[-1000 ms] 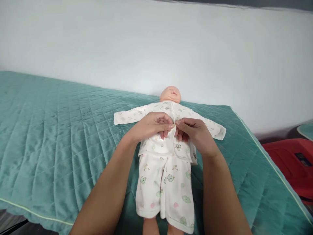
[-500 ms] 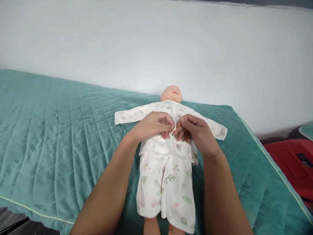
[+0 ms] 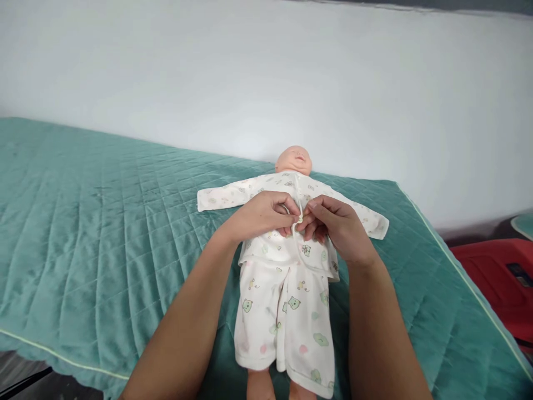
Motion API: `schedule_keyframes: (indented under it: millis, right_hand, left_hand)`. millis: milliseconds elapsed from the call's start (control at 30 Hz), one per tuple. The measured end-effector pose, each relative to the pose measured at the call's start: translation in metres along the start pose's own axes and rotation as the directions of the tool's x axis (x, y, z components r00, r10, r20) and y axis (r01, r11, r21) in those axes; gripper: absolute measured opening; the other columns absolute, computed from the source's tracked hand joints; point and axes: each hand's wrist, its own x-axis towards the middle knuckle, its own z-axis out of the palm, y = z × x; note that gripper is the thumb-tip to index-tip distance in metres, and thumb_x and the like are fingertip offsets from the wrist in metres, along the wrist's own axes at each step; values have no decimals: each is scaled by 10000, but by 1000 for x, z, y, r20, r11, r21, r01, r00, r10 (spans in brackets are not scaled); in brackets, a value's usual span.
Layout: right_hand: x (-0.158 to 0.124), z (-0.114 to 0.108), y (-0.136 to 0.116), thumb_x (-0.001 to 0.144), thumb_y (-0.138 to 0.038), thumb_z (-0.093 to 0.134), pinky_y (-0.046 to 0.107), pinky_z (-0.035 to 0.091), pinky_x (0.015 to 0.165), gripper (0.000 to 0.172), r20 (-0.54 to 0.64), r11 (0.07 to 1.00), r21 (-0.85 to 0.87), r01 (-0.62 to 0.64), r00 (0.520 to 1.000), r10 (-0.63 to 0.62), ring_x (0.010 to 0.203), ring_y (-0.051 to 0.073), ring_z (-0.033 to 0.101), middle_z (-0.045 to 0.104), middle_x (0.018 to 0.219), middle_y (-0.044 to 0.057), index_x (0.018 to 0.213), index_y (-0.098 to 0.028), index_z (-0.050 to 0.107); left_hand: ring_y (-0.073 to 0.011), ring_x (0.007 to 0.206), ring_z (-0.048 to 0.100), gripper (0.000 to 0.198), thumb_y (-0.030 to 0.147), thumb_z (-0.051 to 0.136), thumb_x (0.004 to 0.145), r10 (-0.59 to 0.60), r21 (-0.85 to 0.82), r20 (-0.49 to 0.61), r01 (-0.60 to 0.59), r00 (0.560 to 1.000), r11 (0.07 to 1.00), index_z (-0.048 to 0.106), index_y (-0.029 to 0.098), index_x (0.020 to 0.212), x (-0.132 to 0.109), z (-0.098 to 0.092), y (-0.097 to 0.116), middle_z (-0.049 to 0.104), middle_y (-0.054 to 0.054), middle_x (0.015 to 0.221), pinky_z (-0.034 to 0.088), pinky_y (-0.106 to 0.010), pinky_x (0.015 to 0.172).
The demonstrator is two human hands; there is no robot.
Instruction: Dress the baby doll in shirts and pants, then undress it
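A baby doll (image 3: 293, 160) lies on its back, dressed in a white printed top (image 3: 272, 244) and matching trousers (image 3: 254, 328). Both sleeves stretch out sideways. At the middle of the chest, my left hand (image 3: 270, 214) pinches the edge of the top's front opening between thumb and finger. Facing it, my right hand (image 3: 333, 222) pinches the other side of the same opening, fingertips nearly meeting the left ones. A small pale button (image 3: 300, 219) shows between the fingertips. Whether it sits in its buttonhole I cannot tell. My fingers hide part of the chest.
A green quilted cover (image 3: 104, 233) with pale piping spreads under the doll. Behind the doll's head rises a white wall (image 3: 166, 72). To the right, below the cover's edge, stands a red plastic object (image 3: 491, 278).
The button shows more plainly between my fingertips, and the left thumb has shifted slightly. The whole view has moved a little; the doll lies as before.
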Motion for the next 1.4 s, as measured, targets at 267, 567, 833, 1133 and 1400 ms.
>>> schedule_keyframes:
  millis: [267,567,833,1133,1400]
  right_hand:
    - [0,-3,2,935,-441,651,215,335,389,266,-34,999,-1,32,999,-32,405,95,515,658,565,-13,813,-205,642]
    - [9,4,11,892,-476,684,270,417,478,308,-492,962,-135,235,827,-271,528,128,525,607,635,-8,717,-235,604]
    - [14,4,23,915,-328,632,412,491,1050,151,-462,882,-369,294,765,-449,1194,227,627,697,1255,39,1038,-267,696]
    - [8,9,34,927,-419,622,507,248,1269,455,-201,837,-485,252,900,-387,1490,246,397,474,1587,33,1367,-305,607]
    - [-67,28,65,998,-446,536,557,156,1289,550,-96,760,-568,316,892,-442,1597,252,121,180,1720,-39,1535,-409,424]
  left_hand:
    - [-84,577,622,241,66,603,758,31,-84,74,-25,997,996,613,188,964,0,-6,-5,644,43,696,524,-204,569]
    - [-105,525,608,219,268,637,871,-3,-58,67,6,998,998,589,202,1074,-7,-13,-1,670,18,704,463,-214,494]
    - [-117,682,594,126,179,547,860,274,215,-663,-174,697,961,615,194,966,24,-19,-40,637,28,727,471,-246,695]
    - [-121,768,564,89,196,573,882,300,279,-616,-154,728,948,658,189,909,-5,1,-51,655,12,841,447,-241,757]
    - [-132,788,547,115,256,555,931,244,253,-552,-119,797,960,647,201,890,-103,43,-75,588,-2,867,424,-251,714]
